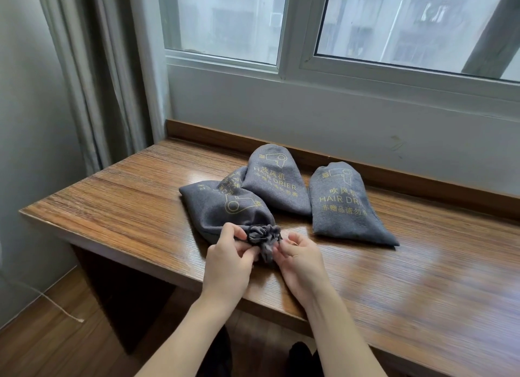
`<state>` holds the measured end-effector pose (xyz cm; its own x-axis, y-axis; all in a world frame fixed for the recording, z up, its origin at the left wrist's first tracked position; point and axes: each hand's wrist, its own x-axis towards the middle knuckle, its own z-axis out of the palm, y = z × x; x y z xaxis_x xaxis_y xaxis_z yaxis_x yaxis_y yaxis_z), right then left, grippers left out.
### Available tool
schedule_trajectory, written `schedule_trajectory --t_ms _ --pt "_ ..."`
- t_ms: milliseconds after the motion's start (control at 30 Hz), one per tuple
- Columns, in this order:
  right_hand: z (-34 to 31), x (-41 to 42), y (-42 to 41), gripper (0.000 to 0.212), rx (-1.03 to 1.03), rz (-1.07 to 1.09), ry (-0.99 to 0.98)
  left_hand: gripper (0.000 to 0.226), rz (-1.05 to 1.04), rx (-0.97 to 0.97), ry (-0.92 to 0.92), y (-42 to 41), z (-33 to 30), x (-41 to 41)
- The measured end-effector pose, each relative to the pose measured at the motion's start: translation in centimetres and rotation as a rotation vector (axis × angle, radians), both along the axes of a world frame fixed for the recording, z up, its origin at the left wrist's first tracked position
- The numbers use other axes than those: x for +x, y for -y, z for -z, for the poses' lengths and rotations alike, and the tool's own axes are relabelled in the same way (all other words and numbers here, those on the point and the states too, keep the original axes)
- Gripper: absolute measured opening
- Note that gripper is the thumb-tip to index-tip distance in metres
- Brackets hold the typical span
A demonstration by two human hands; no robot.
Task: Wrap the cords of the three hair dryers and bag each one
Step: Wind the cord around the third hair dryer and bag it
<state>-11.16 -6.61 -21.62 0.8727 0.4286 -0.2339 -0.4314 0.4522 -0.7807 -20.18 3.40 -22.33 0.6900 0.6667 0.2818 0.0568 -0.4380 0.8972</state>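
Three grey cloth bags with yellow hair-dryer print lie on the wooden table (118, 207). The nearest bag (225, 210) lies at the left, bulging, its mouth (264, 236) gathered into a tight ruffle toward me. My left hand (228, 261) pinches the left side of that ruffle. My right hand (298, 264) pinches its right side, fingers closed on the cloth or drawstring. The middle bag (274, 182) lies behind, partly overlapping the nearest one. The right bag (343, 205) lies apart. No hair dryer or cord shows; the bags hide their contents.
The table runs along a white wall under a window (281, 39). A grey curtain (92, 67) hangs at the left. A thin cord (56, 306) trails on the wooden floor at lower left. My knees show below the table's front edge.
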Motion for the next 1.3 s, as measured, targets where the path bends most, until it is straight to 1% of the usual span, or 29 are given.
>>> schedule_trajectory --t_ms 100,167,267,333,367,467,533,600,733,833,967,1067,1133,1200,1300 --pt "0.1 0.5 0.0 0.03 -0.02 0.112 0.025 0.034 -0.067 0.084 -0.043 -0.4 -0.2 -0.2" --pt "0.1 0.4 -0.2 0.029 -0.074 0.119 0.078 0.026 -0.075 0.158 -0.075 -0.5 -0.5 -0.2" --pt "0.3 0.1 -0.5 0.024 -0.123 0.036 0.099 0.011 -0.045 0.222 -0.115 -0.2 -0.7 -0.1" --pt "0.3 0.2 -0.3 0.021 -0.146 -0.053 0.134 0.005 -0.034 0.23 -0.116 0.1 -0.5 0.0" --pt "0.3 0.3 -0.2 0.024 -0.169 -0.097 0.164 0.004 -0.033 0.227 -0.116 0.3 -0.4 0.1" --pt "0.2 0.5 -0.2 0.026 -0.34 -0.151 0.264 0.008 -0.031 0.2 -0.113 0.8 -0.6 0.3" --pt "0.0 0.5 -0.4 0.017 -0.45 -0.159 0.336 0.01 -0.025 0.192 -0.128 1.0 -0.9 0.4" --pt "-0.1 0.4 -0.5 0.012 -0.511 -0.144 0.387 0.012 -0.013 0.187 -0.148 0.9 -1.0 0.3" --pt "-0.5 -0.1 -0.4 0.018 -0.591 -0.125 0.474 0.017 0.042 0.164 -0.116 0.5 -0.8 0.1" --pt "-0.8 -0.1 -0.3 0.026 -0.518 -0.143 0.391 0.01 0.033 0.168 -0.077 0.0 -0.3 0.2" --pt "-1.4 0.0 0.3 0.022 -0.354 -0.168 0.242 0.011 0.059 0.142 0.014 -0.5 -0.1 0.3" --pt "-1.5 0.1 0.3 0.023 -0.294 -0.127 0.166 0.014 0.076 0.213 0.066 -0.5 -0.1 0.1" --pt "-1.4 0.1 0.2 0.025 -0.242 -0.068 0.121 0.013 0.077 0.202 0.124 -0.3 -0.2 -0.3" --pt "-1.3 0.3 0.4 0.025 -0.18 -0.006 0.087 0.015 0.069 0.083 0.193 -0.1 -0.6 -0.9" --pt "-1.1 0.4 0.3 0.022 -0.191 0.033 0.112 0.018 0.031 -0.222 0.304 -0.8 -1.8 -1.2"
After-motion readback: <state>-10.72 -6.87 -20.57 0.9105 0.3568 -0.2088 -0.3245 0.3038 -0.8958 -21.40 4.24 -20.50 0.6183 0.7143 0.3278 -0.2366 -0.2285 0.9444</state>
